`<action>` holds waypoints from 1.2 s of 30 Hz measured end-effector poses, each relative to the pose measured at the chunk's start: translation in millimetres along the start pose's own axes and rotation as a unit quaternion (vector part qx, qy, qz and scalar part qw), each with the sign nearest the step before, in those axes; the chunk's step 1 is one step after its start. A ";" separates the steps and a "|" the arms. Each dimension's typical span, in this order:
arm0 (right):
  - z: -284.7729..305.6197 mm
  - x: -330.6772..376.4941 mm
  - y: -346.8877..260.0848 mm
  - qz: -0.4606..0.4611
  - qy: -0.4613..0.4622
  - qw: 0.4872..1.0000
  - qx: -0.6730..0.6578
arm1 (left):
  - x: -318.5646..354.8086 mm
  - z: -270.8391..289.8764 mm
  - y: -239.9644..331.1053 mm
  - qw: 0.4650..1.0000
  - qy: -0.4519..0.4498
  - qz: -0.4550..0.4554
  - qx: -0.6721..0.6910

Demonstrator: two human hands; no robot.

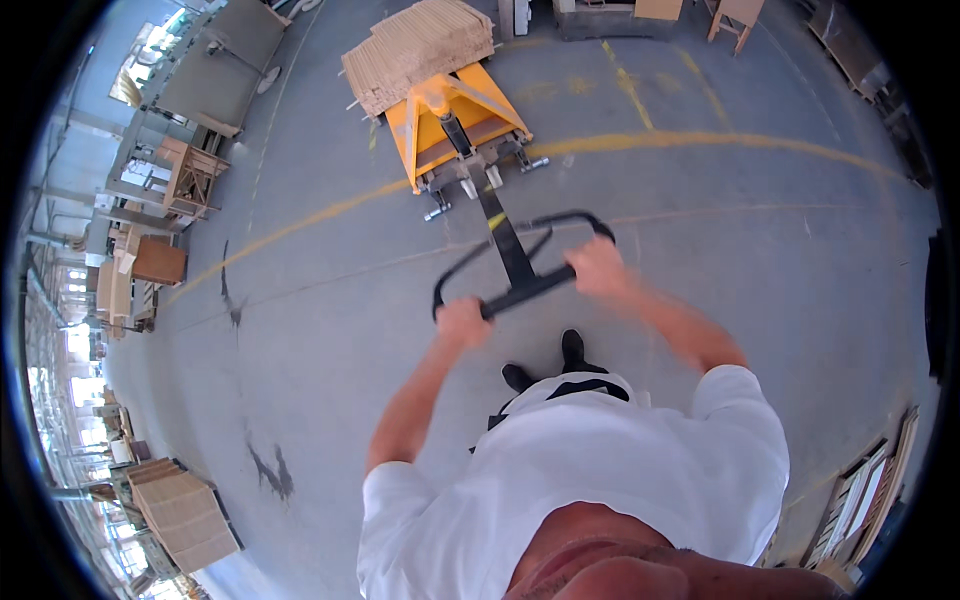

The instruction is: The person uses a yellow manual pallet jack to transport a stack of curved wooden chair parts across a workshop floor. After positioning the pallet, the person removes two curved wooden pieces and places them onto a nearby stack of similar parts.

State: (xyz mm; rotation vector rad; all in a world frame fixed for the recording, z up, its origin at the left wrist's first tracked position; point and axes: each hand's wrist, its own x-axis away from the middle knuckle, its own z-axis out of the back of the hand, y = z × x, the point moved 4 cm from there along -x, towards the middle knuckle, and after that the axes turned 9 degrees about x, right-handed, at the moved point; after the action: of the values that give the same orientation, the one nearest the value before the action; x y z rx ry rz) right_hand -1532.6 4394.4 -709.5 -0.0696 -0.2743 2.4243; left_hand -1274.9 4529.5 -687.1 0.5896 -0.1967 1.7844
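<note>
My left hand (pixel 463 323) is wrapped round the left corner of a black loop-shaped handle (pixel 527 291). At the handle's right corner my right hand (pixel 598 267) grips the bar, a little blurred by motion. From the handle a black shaft (pixel 505 235) with a yellow band runs forward to a yellow-orange pallet truck (pixel 420 150). A stack of light brown boards or flat cardboard pieces (pixel 415 52) lies on the far part of the truck, fanned out slightly. The truck's forks are mostly hidden under that load.
Yellow lines (pixel 690 139) cross the grey floor (pixel 700 300). Brown stacked sheets (pixel 185 510) stand at the lower left, a wooden stand (pixel 190 178) and machines along the left wall. Leaning panels (pixel 860 495) are at the lower right, a small wooden table (pixel 735 20) at the far right.
</note>
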 end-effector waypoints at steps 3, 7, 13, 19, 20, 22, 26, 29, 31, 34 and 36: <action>80.0 -49.4 17.3 -0.017 0.115 0.993 -0.023 | -12.1 106.9 27.0 0.995 0.100 -0.008 0.008; 51.8 -22.7 6.7 -0.025 0.084 0.996 -0.003 | -7.0 63.5 21.5 0.997 0.070 0.020 -0.002; -78.3 57.7 -9.9 -0.007 -0.061 0.998 0.025 | 14.6 -97.7 15.2 1.000 -0.022 -0.008 0.018; 36.2 -21.4 9.0 0.002 0.076 0.997 -0.026 | -8.5 42.7 6.1 0.999 0.049 -0.009 0.017; 65.6 -43.2 15.6 -0.015 0.086 0.996 -0.023 | -13.2 78.5 16.9 0.995 0.096 -0.017 0.024; 72.6 -48.1 17.7 -0.032 0.080 0.996 -0.014 | -13.3 103.9 33.6 0.994 0.113 0.002 0.011; 0.0 19.1 1.3 -0.014 0.038 0.999 0.013 | 2.9 -11.9 19.2 0.997 0.072 0.008 -0.004; -82.6 55.1 -2.4 0.016 -0.072 0.996 0.047 | 7.3 -94.2 13.1 0.999 -0.030 -0.008 0.002; -78.8 52.9 -2.3 0.011 -0.114 0.992 0.045 | 12.9 -86.1 18.5 0.996 -0.083 0.005 0.044; -11.6 10.7 8.4 0.004 0.000 1.000 0.007 | -0.3 -10.9 14.3 0.999 -0.033 -0.013 -0.009; 59.4 -26.0 13.7 -0.013 0.063 0.998 -0.015 | -11.4 62.7 22.0 0.999 0.033 -0.003 0.016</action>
State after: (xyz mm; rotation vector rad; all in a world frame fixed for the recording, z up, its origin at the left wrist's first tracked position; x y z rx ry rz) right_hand -1528.7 4356.8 -655.0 -0.2303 -0.2518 2.3781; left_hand -1275.4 4486.5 -635.2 0.5526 -0.1223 1.8011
